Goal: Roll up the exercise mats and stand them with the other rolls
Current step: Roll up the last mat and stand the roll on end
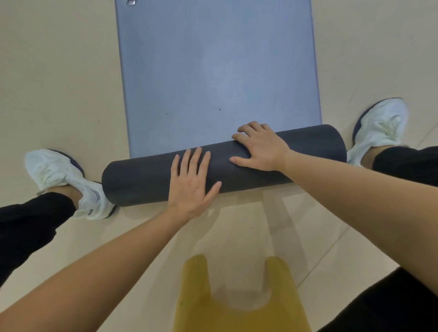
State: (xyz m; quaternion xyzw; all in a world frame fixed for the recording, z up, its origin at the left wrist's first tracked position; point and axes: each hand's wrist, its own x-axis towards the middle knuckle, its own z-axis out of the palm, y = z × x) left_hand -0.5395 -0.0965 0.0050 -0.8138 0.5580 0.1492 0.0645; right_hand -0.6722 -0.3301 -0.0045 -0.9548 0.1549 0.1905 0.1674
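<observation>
Status: rolling step is in progress, I'd say under half done. A dark grey rolled foam cylinder lies across the middle of the view, running from 8 o'clock to 2 o'clock. The unrolled blue-grey foam exercise mat stretches flat from it toward 12 o'clock on the beige tiled floor. No other rolls are in sight.

Left hand lies flat and wide on the roll, fingers straight and spread, palm on the near face. Right hand sits further toward 2 o'clock. Its fingers curl over the crest down to the seam with the flat mat, and its thumb is spread on the near side.

The person straddles the roll, with one white trainer touching its 8 o'clock end and the other white trainer just beside its 2 o'clock end.

Advice for the step:
- Both hands sit around the centre, so move them apart toward the ends for even pressure.
- Push down and forward toward 12 o'clock together. An uneven push would likely cone the roll.
- Keep the roll ends flush with the mat's side edges. I can't tell from this wide-angle view whether it's already telescoping.
- Feet need to step forward with it.
- A metal eyelet at 11 o'clock marks the far end, so keep it tight until there.

A blurred yellow object hangs at 6 o'clock. I can't tell what it is.
</observation>
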